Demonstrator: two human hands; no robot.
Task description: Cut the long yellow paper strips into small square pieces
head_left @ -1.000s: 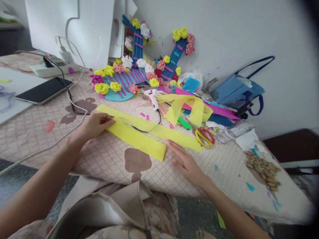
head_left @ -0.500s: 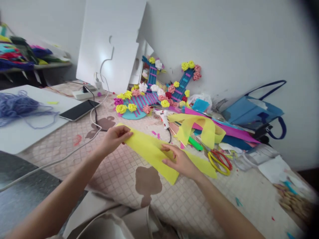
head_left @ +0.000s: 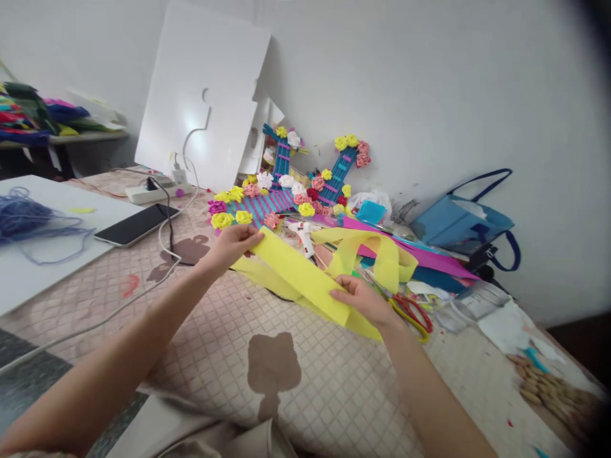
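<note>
A strip of yellow crepe paper (head_left: 300, 270) is stretched slantwise between my hands, held just above the table. My left hand (head_left: 237, 245) pinches its upper left end. My right hand (head_left: 361, 298) grips its upper edge near the lower right end, thumb in front. Under it lies another length of the same yellow paper (head_left: 267, 275). A loose curl of yellow paper (head_left: 401, 264) rests behind my right hand. Beside that hand are scissors (head_left: 414, 317) with yellow and red handles, their blades partly hidden.
Behind the strip stand a white glue gun (head_left: 302, 236) and blue letter-like shapes with paper flowers (head_left: 260, 205). A phone (head_left: 137, 224), white cable (head_left: 128, 310) and purple yarn (head_left: 23, 215) lie left. A blue bag (head_left: 461, 222) and peanuts (head_left: 548, 388) are at right.
The yellow strip has been lifted off the table and pulled straighter. My right hand has moved from lying loosely over the paper to gripping its edge. The view has shifted slightly.
</note>
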